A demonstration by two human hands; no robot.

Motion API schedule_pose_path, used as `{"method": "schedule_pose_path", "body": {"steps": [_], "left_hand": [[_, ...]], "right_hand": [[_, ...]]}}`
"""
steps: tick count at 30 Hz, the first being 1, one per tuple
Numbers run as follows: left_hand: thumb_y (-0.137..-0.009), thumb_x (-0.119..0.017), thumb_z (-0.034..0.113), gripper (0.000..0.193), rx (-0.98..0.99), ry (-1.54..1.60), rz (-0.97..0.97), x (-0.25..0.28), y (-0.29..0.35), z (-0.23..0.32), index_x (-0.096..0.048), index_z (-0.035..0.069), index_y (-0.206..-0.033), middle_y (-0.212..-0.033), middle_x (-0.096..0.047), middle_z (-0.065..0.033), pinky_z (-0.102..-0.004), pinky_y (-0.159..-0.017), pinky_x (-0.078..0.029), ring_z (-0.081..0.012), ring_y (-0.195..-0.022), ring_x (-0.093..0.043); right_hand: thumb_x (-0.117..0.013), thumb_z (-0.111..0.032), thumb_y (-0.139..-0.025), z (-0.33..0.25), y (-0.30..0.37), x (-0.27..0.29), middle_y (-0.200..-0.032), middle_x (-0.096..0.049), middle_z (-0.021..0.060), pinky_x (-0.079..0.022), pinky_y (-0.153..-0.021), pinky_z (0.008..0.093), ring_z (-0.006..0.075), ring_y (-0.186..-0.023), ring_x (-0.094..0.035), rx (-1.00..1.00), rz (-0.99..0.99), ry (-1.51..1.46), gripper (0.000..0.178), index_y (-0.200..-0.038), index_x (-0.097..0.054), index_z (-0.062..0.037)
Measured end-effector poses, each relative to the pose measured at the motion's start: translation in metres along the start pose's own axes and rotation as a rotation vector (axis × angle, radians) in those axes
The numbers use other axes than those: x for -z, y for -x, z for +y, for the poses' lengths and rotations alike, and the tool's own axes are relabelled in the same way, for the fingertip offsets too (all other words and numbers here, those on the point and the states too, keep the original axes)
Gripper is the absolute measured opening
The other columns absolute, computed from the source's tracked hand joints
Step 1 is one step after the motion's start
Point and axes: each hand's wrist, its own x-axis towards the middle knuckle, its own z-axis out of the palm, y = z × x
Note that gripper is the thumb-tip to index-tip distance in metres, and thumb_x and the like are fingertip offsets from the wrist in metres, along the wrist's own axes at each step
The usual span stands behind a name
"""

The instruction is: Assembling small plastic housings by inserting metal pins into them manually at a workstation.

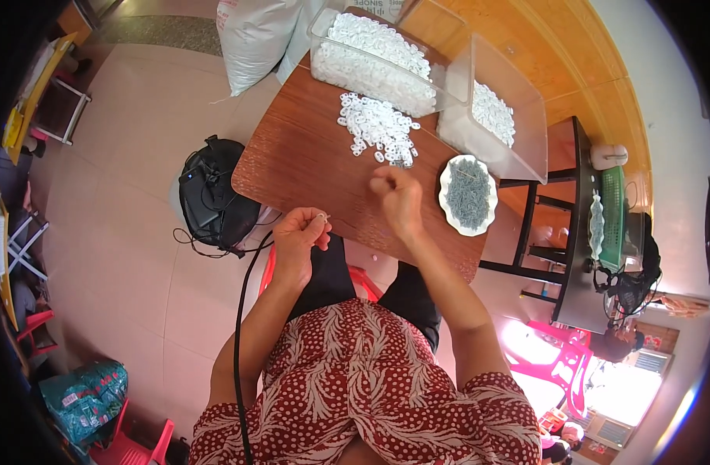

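My left hand (299, 232) is in front of the table's near edge, thumb and forefinger pinched on a small pale piece (322, 218), probably one of the white plastic pieces. Over the brown table, my right hand (400, 200) has its fingers curled together; whatever they hold, if anything, is hidden. Just beyond its fingertips lies a small heap of grey pins (402, 163), beside a loose pile of white oval plastic pieces (377, 124). To the right, a white scalloped dish (445, 203) is filled with thin grey pins (469, 194).
Two clear plastic bins, one at the back (318, 60) and one at the back right (529, 116), hold more white pieces. A white sack (254, 43) stands behind the table (293, 147). On the left, a black bag (215, 194) trails cables. A black side table (576, 217) stands at right.
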Motion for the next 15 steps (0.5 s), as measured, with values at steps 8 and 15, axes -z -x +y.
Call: {"method": "schedule_pose_path", "body": {"steps": [8, 15], "left_hand": [[-0.085, -0.063, 0.011, 0.011, 0.021, 0.033, -0.003, 0.0, -0.001, -0.003, -0.06, 0.0, -0.085, -0.072, -0.061, -0.007, -0.0231, -0.049, -0.042, -0.0112, -0.053, -0.052], [-0.085, -0.063, 0.01, 0.011, 0.046, 0.041, 0.036, -0.004, -0.005, 0.002, -0.061, -0.001, -0.086, -0.072, -0.061, -0.008, -0.023, -0.048, -0.042, -0.0113, -0.053, -0.054]], "right_hand": [[-0.061, -0.007, -0.072, 0.048, -0.048, -0.015, -0.073, -0.056, 0.015, -0.045, -0.063, 0.0429, 0.0325, -0.073, -0.054, 0.397, 0.103, 0.601, 0.004, -0.075, -0.061, -0.0049], [-0.063, -0.011, -0.074, 0.038, -0.049, -0.016, -0.076, -0.054, 0.0141, -0.045, -0.063, 0.0425, 0.032, -0.076, -0.053, 0.476, 0.044, 0.724, 0.006, -0.074, -0.059, -0.006]]}}
